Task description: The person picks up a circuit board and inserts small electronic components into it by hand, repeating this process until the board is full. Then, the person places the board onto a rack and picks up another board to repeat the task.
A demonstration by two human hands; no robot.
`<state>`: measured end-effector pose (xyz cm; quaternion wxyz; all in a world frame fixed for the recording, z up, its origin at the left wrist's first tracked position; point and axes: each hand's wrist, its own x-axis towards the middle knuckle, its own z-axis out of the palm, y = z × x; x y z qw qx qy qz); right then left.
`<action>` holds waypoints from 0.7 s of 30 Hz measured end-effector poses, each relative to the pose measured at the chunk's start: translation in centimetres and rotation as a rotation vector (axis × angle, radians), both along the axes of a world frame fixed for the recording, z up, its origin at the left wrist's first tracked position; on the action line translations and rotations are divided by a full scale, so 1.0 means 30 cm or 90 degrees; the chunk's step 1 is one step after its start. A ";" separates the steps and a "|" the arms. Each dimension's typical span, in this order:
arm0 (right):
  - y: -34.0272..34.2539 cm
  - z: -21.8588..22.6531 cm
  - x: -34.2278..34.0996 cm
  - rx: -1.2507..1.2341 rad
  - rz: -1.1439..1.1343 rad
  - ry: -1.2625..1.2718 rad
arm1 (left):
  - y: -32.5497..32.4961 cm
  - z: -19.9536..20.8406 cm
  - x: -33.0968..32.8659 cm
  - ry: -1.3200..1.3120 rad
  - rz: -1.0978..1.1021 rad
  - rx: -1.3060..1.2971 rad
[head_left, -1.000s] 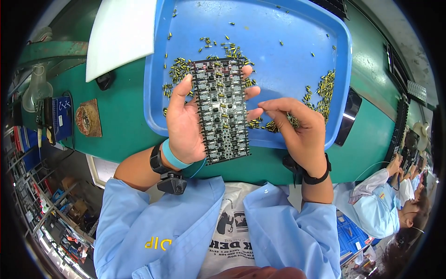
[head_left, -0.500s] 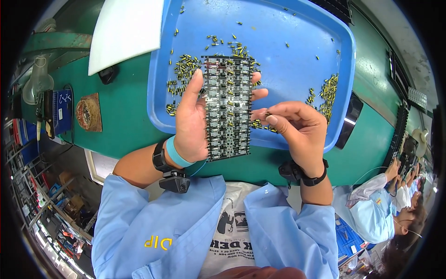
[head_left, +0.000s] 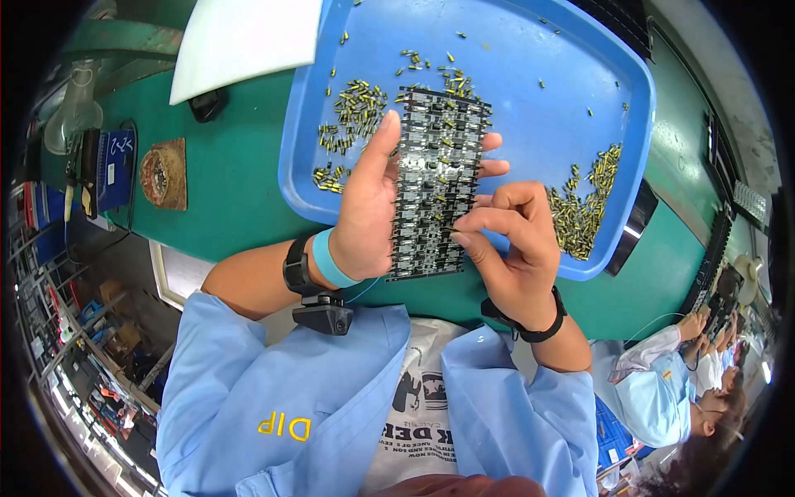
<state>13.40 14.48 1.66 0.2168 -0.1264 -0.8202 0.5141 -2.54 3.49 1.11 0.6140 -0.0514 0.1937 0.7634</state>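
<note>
My left hand grips a long circuit board panel from its left side, with fingertips showing past its right edge. Rows of dark and silvery parts cover the panel, and small yellow-green capacitors stand in a line along its middle. My right hand is closed in a pinch at the panel's lower right part. Between thumb and forefinger is a tiny capacitor, mostly hidden by the fingertips. Behind the panel, loose capacitors lie in a blue tray, with a second heap at its right side.
A white foam sheet overlaps the tray's left corner. On the green table sit a round tin on a brown pad and a blue box at left. Another person works at the far right.
My right hand has brought its pinched fingertips left and down onto the panel's face. In the picture, the panel, tray and left hand have shifted to the right.
</note>
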 end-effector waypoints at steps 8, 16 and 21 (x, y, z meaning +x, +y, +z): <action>-0.033 0.001 0.000 0.059 -0.009 -0.023 | 0.001 -0.010 0.004 -0.010 0.014 0.048; -0.052 -0.017 0.000 0.024 -0.043 -0.012 | -0.004 -0.012 0.001 0.053 -0.018 0.012; -0.052 -0.007 -0.006 0.036 -0.033 -0.018 | -0.004 -0.005 0.007 0.047 -0.003 0.015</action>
